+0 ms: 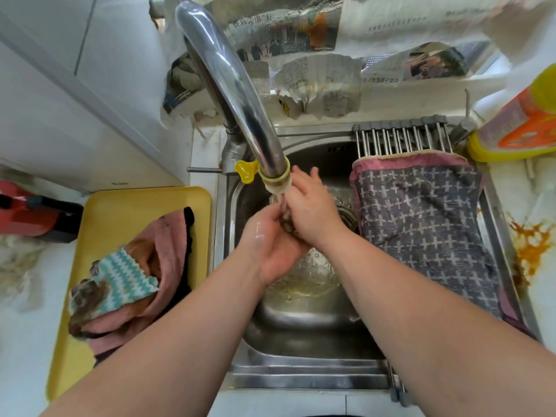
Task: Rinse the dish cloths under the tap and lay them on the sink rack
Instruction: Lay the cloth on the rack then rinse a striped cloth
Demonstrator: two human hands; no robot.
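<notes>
A white counter (27, 341) holds a steel sink (301, 326) below a newspaper-covered wall (316, 82). A cross-patterned cloth (427, 224) lies across the sink rack (400, 139). A yellow tray (120, 212) left of the sink carries a pink cloth (171, 236) and a teal zigzag cloth (126, 278). Under the tap (234, 94), the left hand (267, 245) and right hand (313, 212) meet around a small dark wad (287, 222). Whether either hand clamps it cannot be told.
</notes>
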